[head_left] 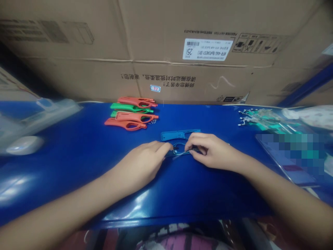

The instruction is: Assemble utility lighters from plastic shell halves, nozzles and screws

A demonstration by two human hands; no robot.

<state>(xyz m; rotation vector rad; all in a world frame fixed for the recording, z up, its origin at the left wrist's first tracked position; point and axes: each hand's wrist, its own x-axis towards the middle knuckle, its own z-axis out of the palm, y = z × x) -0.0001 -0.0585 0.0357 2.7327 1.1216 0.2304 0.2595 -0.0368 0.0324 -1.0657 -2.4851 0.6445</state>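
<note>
While orange and green handle shells point(131, 113) lie stacked at the far left of the blue table point(78, 152), our left hand point(145, 161) pinches one end of a blue handle shell point(179, 150) flat at the centre and our right hand point(210, 151) pinches the other; we judge it light, stiff, slick, best gripped by its rims.

The person's arms are bare from the left grip point(145, 158) and the right grip point(208, 151) back to the picture's edges. Below the near edge of the bench point(78, 149) shows a garment point(179, 239) patterned in pink, white and dark patches, too blurred to read further.
</note>
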